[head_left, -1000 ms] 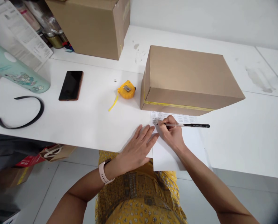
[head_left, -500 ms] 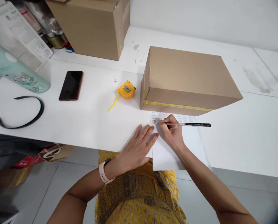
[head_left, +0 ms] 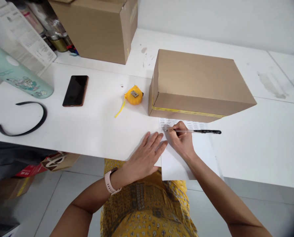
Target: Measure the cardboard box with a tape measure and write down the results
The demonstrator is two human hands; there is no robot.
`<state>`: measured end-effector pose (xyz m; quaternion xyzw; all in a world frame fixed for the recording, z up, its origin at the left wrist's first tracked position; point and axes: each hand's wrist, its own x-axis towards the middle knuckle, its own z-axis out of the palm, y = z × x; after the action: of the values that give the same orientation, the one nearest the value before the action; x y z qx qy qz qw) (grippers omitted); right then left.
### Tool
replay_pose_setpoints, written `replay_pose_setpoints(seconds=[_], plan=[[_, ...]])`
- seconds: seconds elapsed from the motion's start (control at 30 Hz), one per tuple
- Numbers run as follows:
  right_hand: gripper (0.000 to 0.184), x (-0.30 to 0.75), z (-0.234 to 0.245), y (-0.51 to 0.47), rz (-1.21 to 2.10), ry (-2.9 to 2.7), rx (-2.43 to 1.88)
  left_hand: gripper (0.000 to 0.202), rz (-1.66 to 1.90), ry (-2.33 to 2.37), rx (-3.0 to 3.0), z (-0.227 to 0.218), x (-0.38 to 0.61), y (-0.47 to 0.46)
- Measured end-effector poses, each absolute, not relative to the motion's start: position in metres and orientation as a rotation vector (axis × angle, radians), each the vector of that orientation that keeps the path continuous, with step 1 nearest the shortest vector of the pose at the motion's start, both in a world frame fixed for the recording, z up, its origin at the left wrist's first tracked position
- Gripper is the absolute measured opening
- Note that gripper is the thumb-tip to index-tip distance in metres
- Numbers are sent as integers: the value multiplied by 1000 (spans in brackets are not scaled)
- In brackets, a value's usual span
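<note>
My right hand grips a pen with a clear barrel and a black end, its tip against a sheet of paper. Rows of small handwriting fill the paper's upper part, and its lower end hangs past the table edge. My left hand lies flat, fingers stretched out, on the table and the paper's left edge. Just beyond the hands stands a closed cardboard box with a yellow tape strip; the top of the paper is hidden at its base. Left of the box rests a yellow tape measure, its tab slightly out.
A phone, a black headband-like curved strip and a mint-green bottle are on the left. Another cardboard box stands at the back. Below the table's left side are bags. The white table ends near my body.
The pen's black end has shifted slightly to the left in my right hand. My left hand, the paper and the box are where they were.
</note>
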<state>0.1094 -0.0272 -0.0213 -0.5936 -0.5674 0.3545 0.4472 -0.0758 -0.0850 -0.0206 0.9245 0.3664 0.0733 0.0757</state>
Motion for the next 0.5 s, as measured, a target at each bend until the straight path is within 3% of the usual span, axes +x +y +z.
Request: replay_pose_setpoints(seconds=[0.5], plan=[[19, 108, -18, -27, 936, -1374, -1459, 100, 205, 1103, 2760, -20, -76, -85]])
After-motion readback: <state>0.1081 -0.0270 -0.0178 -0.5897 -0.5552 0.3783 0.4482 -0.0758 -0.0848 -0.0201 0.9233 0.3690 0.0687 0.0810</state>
